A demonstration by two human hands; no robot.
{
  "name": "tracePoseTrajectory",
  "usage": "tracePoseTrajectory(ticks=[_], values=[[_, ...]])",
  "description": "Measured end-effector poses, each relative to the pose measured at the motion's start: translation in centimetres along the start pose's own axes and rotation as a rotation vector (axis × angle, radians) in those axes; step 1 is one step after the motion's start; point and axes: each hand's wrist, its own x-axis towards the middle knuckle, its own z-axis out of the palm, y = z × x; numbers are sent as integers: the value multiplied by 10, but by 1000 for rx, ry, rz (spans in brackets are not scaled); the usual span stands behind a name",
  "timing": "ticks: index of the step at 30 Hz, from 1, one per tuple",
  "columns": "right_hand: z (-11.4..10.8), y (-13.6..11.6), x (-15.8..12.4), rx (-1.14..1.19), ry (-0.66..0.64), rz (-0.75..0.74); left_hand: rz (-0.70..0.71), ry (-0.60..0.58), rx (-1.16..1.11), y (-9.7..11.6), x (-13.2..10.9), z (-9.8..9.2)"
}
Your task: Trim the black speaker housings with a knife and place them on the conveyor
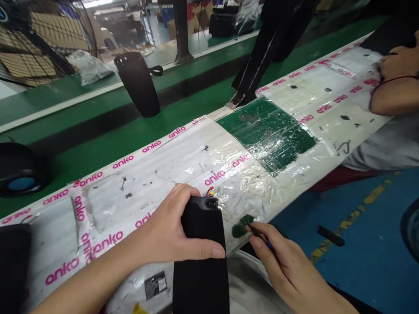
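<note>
My left hand (170, 231) is wrapped round the upper part of a black fabric-covered cylinder (201, 261), thumb across its front. The cylinder stands against the near edge of the workbench (140, 187), with a dark opening and small red and yellow wires at its top. My right hand (281, 261) pinches a thin dark tool (257, 231), its tip pointing left toward the cylinder, a short way from it.
The bench is covered in white plastic taped with pink "anko" tape. A second black cylinder (137, 83) stands on the green belt behind. A co-worker's arm (393, 83) rests at the far right. A fan grille (39, 39) is at top left. A black stick (330, 235) lies on the blue floor.
</note>
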Motion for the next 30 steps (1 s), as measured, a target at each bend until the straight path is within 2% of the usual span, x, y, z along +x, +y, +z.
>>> tracePoseTrajectory(ticks=[3,7,10,15,19,25,30], values=[[-10,-8,10,-208,-3,-142,-34,0,-94,-3,-1,4],[-28,-30,35,-463,-98,-359,-81,-1,-210,-3,0,10],[-39,-47,50,-558,-154,-456,-100,14,-225,2,4,13],[-44,-62,60,-608,-219,-478,-34,99,-194,10,9,17],[-44,-66,61,-633,-187,-493,1,123,-151,13,10,19],[-47,-72,60,-712,-226,-471,140,164,-78,10,9,25],[-44,-74,53,-780,-267,-461,168,190,-39,4,7,28]])
